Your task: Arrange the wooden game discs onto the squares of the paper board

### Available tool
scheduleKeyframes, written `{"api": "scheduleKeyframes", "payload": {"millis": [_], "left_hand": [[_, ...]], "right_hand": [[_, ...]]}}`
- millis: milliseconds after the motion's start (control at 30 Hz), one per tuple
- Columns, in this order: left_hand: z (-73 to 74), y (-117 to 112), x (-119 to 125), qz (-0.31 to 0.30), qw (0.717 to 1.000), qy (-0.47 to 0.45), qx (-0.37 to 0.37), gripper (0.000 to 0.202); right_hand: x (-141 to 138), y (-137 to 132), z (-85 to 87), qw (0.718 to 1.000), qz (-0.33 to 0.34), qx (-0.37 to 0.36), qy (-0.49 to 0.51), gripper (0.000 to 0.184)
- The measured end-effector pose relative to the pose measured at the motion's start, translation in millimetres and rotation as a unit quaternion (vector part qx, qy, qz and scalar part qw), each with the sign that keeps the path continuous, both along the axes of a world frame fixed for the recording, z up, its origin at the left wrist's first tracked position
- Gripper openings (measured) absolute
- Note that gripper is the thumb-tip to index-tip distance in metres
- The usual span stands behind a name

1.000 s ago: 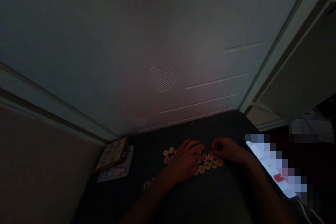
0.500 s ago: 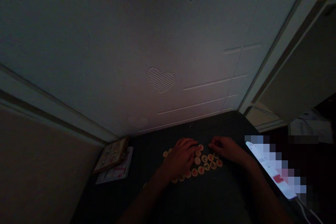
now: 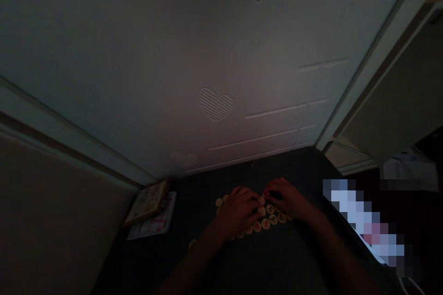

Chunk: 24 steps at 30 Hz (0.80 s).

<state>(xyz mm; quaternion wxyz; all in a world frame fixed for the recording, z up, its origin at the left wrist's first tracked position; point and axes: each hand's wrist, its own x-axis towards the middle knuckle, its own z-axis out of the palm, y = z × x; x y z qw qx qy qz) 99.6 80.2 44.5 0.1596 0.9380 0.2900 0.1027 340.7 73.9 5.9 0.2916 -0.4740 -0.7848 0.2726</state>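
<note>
Probably light and stiff, the discs (image 3: 257,227) suit a rim pinch — left hand (image 3: 238,211) spread over them, right hand (image 3: 286,199) curled close, either grip's hold unclear.

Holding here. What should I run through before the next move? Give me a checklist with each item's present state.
1. Bare right hand at the round, pale discs with red or dark markings: ok, its fingertips are at the far side of the group.
2. Right hand's grip on a disc: cannot tell, too dark.
3. Discs unobstructed in view: not ok, the bare left hand hides several.
4. All visible discs marked side up: not ok, a blank-faced disc shows by the left thumb.
5. All discs in one group: not ok, one partly hidden disc lies apart beside the left forearm.
6. Flat, tan-edged book or box apart from both hands: ok.
</note>
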Motion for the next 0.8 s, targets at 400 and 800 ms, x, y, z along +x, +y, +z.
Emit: {"api": "scheduleKeyframes", "payload": {"millis": [400, 800], "left_hand": [[0.7, 3, 10, 0.006, 1.000, -0.006, 0.005, 0.014], [-4.5, 25, 7, 0.073, 0.996, 0.001, 0.053, 0.018]], "right_hand": [[3, 2, -1.0, 0.999, -0.035, -0.025, -0.015, 0.014], [0, 1, 2.9, 0.998, -0.060, -0.020, -0.024, 0.013]]}}
